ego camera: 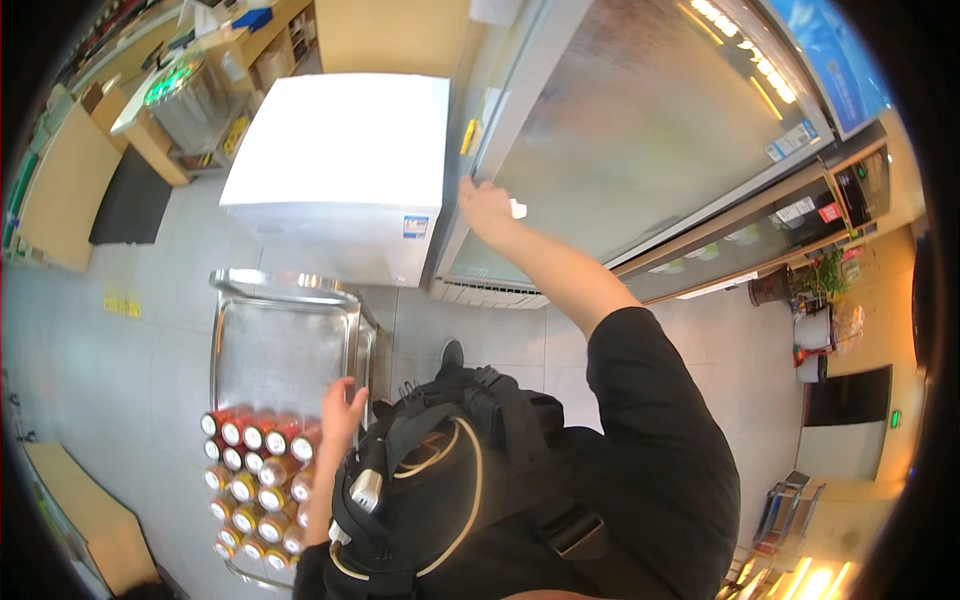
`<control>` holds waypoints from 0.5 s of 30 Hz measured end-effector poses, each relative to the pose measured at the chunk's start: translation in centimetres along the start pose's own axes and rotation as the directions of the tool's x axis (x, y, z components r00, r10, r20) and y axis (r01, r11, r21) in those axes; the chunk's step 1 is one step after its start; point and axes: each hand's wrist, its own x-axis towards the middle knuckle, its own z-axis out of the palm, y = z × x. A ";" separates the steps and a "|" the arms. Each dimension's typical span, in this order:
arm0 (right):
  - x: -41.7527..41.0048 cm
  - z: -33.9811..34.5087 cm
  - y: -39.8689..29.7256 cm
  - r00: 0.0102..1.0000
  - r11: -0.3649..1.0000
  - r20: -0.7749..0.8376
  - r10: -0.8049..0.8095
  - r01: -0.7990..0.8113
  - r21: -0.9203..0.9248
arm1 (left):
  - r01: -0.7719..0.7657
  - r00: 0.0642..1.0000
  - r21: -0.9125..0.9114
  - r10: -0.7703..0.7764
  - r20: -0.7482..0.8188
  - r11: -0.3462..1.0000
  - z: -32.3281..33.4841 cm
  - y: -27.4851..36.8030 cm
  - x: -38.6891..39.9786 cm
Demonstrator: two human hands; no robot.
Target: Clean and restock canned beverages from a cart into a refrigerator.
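My right hand point(484, 204) is stretched out to the near frame of a glass-door display refrigerator point(615, 142), its fingers curled around the door's edge. The glass is fogged, so the contents are only a blur. Over the right rim of a stainless steel cart point(281, 345), my left hand point(345, 409) hovers with fingers apart and nothing in them. Rows of drinks stand on the cart's near half: red cans point(255, 433) in front of bottles or cans with yellowish rims point(246, 486). My left forearm hides some of them.
A white chest freezer point(345, 142) stands beyond the cart, close to the refrigerator's left side. At the far left are a counter with a metal drum point(187, 105) and a dark mat point(133, 196). Potted plants point(825, 274) line the right wall. A black bag with a pale cable point(476, 480) hangs at my front.
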 end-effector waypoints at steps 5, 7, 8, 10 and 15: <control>0.8 -1.6 -1.3 0.997 0.984 0.072 -0.032 0.043 -0.170 | 0.286 0.941 -0.469 -0.337 -0.026 0.836 6.9 -2.9 -1.7; 1.8 -0.4 -1.5 0.997 0.997 0.037 0.071 -0.070 -0.046 | 0.497 0.868 -0.173 -0.481 0.123 0.851 7.4 -3.8 -2.4; 2.4 0.2 -1.8 0.997 0.996 0.029 0.078 -0.077 -0.046 | 0.488 0.873 -0.172 -0.474 0.119 0.856 7.4 -4.6 -2.9; 3.0 1.3 -2.8 0.993 0.975 0.013 0.118 -0.113 -0.192 | 0.452 0.877 0.040 -0.452 0.162 0.891 7.4 -6.2 -3.7; 3.9 -0.3 -3.1 0.978 0.920 0.183 0.096 -0.018 -0.391 | 0.428 0.898 -0.115 -0.407 0.164 0.897 9.5 -11.7 -3.6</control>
